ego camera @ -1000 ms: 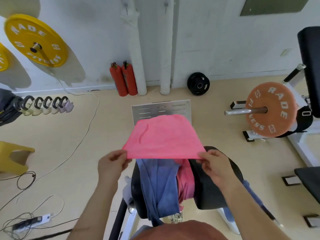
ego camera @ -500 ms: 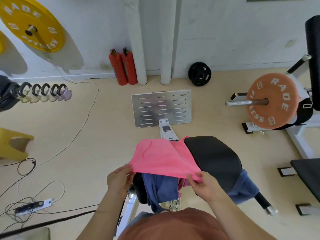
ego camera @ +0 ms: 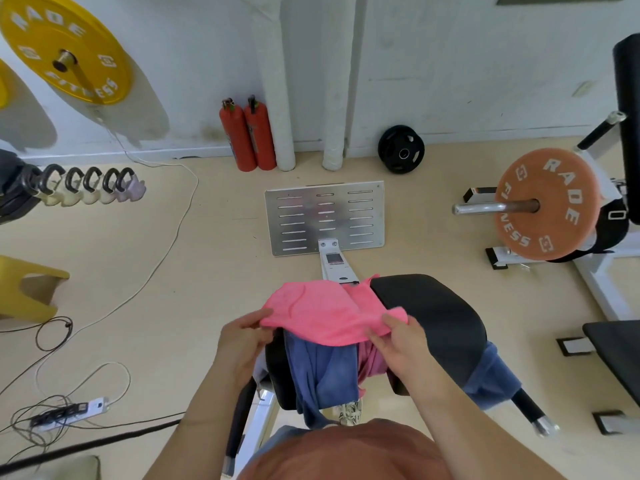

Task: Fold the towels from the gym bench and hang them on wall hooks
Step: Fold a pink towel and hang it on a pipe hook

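Observation:
A bright pink towel point(ego camera: 322, 311) lies spread over the near end of the black gym bench pad point(ego camera: 436, 313). My left hand point(ego camera: 242, 341) pinches its left near corner. My right hand point(ego camera: 398, 337) grips its right near edge, where the cloth bunches. Beneath it a blue towel point(ego camera: 325, 372) drapes down the front of the bench, with a darker pink towel point(ego camera: 372, 358) beside it. More blue cloth point(ego camera: 491, 379) hangs off the bench's right side. No wall hooks are in view.
A metal footplate point(ego camera: 325, 216) lies on the floor ahead. Two red extinguishers point(ego camera: 249, 133) and white pipes stand at the wall. An orange weight plate point(ego camera: 550, 206) on a bar is at right, a power strip point(ego camera: 69, 412) with cables at lower left, a yellow stool point(ego camera: 27, 289) at left.
The pink towel, held up and stretched wide a second ago, has come down onto the bench. Both hands moved lower and closer together, and the right edge is now bunched.

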Tool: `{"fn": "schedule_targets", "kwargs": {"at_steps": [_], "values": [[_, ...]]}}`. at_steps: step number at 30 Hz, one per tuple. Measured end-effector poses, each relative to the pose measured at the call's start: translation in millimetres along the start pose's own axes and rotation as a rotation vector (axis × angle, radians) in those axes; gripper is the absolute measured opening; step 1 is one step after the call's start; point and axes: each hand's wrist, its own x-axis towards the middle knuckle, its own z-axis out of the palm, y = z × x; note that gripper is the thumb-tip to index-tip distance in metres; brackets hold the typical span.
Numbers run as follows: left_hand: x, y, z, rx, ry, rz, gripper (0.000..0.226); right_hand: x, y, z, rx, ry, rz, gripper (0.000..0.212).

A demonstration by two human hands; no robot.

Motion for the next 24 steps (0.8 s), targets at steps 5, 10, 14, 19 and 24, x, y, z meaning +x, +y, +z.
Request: {"fn": "schedule_targets", "kwargs": {"at_steps": [5, 10, 14, 19, 24], "values": [[-11.3, 52.9, 32.1, 0.737, -0.063, 0.523, 0.023, -16.7, -44.3, 41.9, -0.631, -0.013, -0.491, 0.018], [-24.0, 100.5, 48.3, 0.940, -0.187, 0.866, 0.017, -51.2, -86.5, 73.6, -0.771, -0.324, -0.710, 0.015], [-42.2, 131.3, 52.0, 0.877, -0.240, 0.946, 0.021, -77.8, -115.4, 79.2, -0.828, -0.458, -0.794, 0.015], [-65.3, 151.2, 53.6, 0.631, -0.235, 0.867, 0.033, -90.8, -128.4, 82.1, -0.929, -0.513, -0.963, 0.020], [-74.7, 162.2, 52.7, 0.570, -0.253, 0.877, 0.031, -98.6, -136.4, 81.0, -0.965, -0.529, -1.094, 0.018]]}}
